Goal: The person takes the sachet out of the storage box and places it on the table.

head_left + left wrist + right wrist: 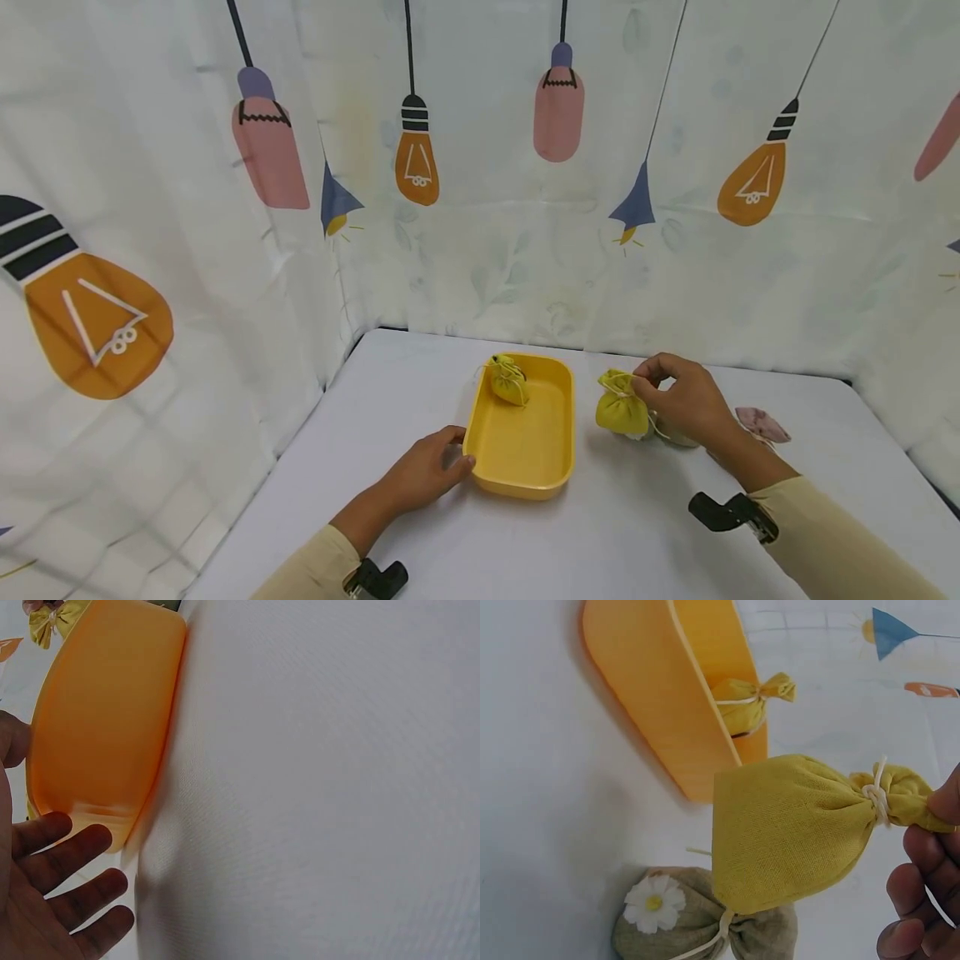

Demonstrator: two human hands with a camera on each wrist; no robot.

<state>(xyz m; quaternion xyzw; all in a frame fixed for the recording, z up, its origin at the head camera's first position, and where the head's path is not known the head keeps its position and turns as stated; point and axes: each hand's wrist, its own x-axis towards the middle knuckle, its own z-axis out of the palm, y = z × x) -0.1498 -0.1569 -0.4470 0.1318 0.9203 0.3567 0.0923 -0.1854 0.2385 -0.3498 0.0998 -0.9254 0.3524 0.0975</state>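
My right hand pinches the gathered neck of a yellow drawstring pouch between thumb and fingers. The pouch hangs to the right of a yellow tray, its white cord tied round the neck in the right wrist view. Another yellow pouch lies inside the tray at the far end. At the tray's near left side my left hand touches the rim, and its fingers appear spread and fairly straight in the left wrist view.
A grey-brown pouch with a white flower lies on the table close to the held pouch. A pink pouch sits farther right, partly behind the right forearm. Printed curtains stand along the back and left of the white table.
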